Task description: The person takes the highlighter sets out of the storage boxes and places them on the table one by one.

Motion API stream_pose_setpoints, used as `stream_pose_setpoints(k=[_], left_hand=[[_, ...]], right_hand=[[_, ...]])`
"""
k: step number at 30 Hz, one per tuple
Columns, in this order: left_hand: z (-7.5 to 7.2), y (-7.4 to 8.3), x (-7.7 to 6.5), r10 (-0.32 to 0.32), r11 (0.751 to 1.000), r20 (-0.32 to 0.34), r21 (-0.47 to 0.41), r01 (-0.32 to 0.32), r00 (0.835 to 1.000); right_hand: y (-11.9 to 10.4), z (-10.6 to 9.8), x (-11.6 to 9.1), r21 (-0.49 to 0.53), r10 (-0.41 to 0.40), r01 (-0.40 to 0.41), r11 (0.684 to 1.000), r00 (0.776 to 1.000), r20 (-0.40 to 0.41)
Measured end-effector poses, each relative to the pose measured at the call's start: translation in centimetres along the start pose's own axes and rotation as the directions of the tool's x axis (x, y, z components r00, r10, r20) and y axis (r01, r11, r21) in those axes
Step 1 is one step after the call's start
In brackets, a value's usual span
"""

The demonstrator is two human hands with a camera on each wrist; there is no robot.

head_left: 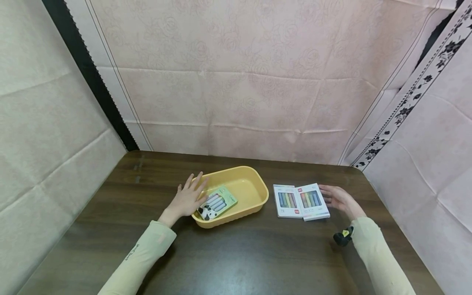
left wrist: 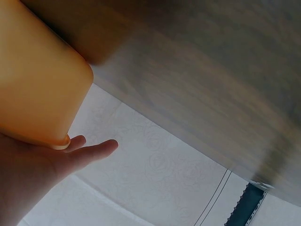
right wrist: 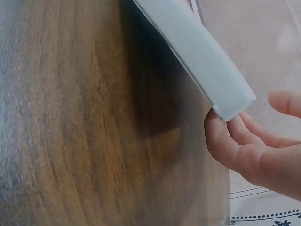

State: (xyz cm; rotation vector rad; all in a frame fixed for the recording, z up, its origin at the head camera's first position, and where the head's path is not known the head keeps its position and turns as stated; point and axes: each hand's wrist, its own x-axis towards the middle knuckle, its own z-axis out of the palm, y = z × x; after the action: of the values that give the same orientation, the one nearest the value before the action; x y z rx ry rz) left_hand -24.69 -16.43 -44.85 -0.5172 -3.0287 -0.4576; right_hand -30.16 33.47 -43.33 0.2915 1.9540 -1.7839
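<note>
Pale sleeves cover my arms, my left hand spread at the yellow basket, where one green box lies, seemingly done, my right hand, thumb free, touching one of two white boxes apparently left.

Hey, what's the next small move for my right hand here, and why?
I'd probably bring the thumb of your right hand in against the white box nearest it. In the right wrist view, the fingers reach the box's corner, but the thumb stands apart from it, so the box doesn't look pinched.
</note>
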Motion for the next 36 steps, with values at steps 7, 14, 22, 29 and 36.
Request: stream_pose_setpoints(k=[7,14,22,29,36], left_hand=[[-0.05,0.05,-0.07,0.002,1.000,-0.006,-0.008,-0.002,1.000],[-0.12,0.10,-0.10,0.000,1.000,-0.003,-0.012,0.000,1.000],[-0.11,0.09,-0.13,0.002,1.000,-0.009,-0.002,-0.002,1.000],[-0.07,0.11,-0.23,0.005,1.000,-0.016,-0.005,-0.005,1.000],[-0.21,0.25,-0.18,0.007,1.000,-0.029,-0.010,-0.007,1.000]], right_hand=[[0.03,0.07,0.17,-0.030,-0.017,0.017,0.999,1.000,0.012],[0.01,0.13,0.42,-0.025,-0.012,0.012,1.000,1.000,-0.008],[-0.11,0.30,0.52,0.005,-0.008,0.008,1.000,1.000,-0.014],[-0.16,0.41,0.50,-0.018,-0.001,0.000,1.000,1.000,-0.012],[-0.32,0.29,0.39,-0.092,-0.022,0.019,0.996,0.999,-0.026]])
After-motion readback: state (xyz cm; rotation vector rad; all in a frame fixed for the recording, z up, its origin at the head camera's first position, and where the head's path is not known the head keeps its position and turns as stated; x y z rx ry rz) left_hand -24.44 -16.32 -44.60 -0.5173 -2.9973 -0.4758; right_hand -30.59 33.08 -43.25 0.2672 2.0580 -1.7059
